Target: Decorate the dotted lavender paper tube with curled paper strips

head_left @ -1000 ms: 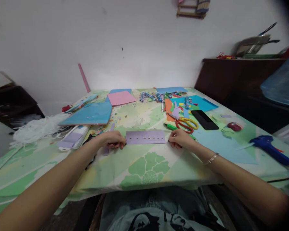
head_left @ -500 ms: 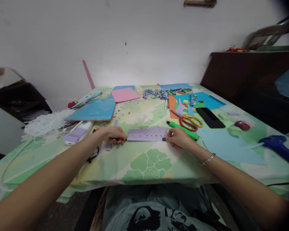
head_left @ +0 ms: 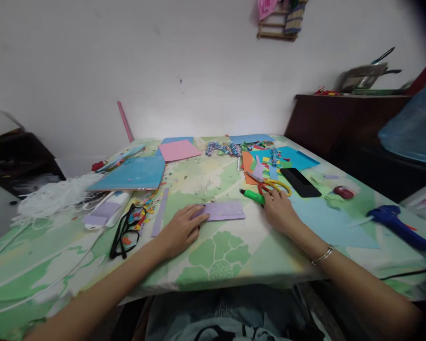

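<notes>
A light purple paper strip (head_left: 225, 211) lies flat on the table in front of me. My left hand (head_left: 181, 229) rests on its left end, palm down with fingers extended. My right hand (head_left: 279, 211) is to the right of the strip, its fingers bent down over the scissors' handles and the rear of a green tool. The scissors (head_left: 284, 184) have red and yellow handles, and the red one is partly covered by my fingers. The green tool (head_left: 252, 195) has a dark tip. My fingertips are hidden, so which of the two they grip is unclear.
Black glasses (head_left: 122, 237), a narrow purple strip (head_left: 159, 213) and paper scraps lie to the left. A blue folder-like sheet (head_left: 131, 173) and white cord (head_left: 53, 194) are beyond. At right are a black phone (head_left: 301, 182), pale blue paper (head_left: 335, 222) and a blue glue gun (head_left: 401, 225).
My right hand has let go of the strip and moved right onto the scissors and green tool. My left hand now lies flat on the strip. The strip's row of holes no longer shows.
</notes>
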Demonstrator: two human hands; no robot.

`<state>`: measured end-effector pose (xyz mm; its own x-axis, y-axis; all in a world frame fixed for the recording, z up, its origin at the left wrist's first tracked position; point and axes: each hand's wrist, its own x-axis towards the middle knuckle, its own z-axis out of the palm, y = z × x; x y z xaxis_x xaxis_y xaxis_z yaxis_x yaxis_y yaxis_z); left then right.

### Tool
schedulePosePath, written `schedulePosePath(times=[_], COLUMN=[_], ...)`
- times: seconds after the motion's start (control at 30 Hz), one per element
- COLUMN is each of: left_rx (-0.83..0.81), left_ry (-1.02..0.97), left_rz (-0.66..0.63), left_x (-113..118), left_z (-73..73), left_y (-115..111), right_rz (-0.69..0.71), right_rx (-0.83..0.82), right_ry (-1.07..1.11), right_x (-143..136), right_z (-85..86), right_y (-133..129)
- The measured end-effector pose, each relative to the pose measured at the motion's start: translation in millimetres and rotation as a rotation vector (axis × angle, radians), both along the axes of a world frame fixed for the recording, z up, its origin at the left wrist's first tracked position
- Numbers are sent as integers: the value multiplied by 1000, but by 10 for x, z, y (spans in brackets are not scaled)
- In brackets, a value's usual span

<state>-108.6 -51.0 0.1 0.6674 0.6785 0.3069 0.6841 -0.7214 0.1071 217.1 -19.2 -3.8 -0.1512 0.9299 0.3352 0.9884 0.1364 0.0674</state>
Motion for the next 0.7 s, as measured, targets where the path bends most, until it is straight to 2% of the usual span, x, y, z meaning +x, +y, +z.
schedulePosePath(times=[0.1, 0.2, 0.27, 0.33, 0.4, 0.53, 0.7], left_rx=[-7, -2, 2, 4, 4, -13, -27], left_ry=[16, -17, -55, -88, -108, -132, -165], left_rz=[42, 80, 79, 59, 34, 1, -7], left_x=[58, 111, 136, 149, 152, 140, 129], left_z=[-69, -84, -90, -95, -95, -74, -53], left_y=[-45, -111, -151, -174, -178, -156, -150], right_rz=[44, -4, 0, 60, 96, 126, 236], right_rx=[17, -51, -169, -317, -472, -667, -593], right_ry=[176, 597, 970, 1311, 1531, 1654, 1672], right_x=[22, 102, 154, 179, 173, 125, 129], right_z=[20, 135, 209, 262, 298, 343, 338], right_y=[-12, -13, -27, -70, -144, -316, -378])
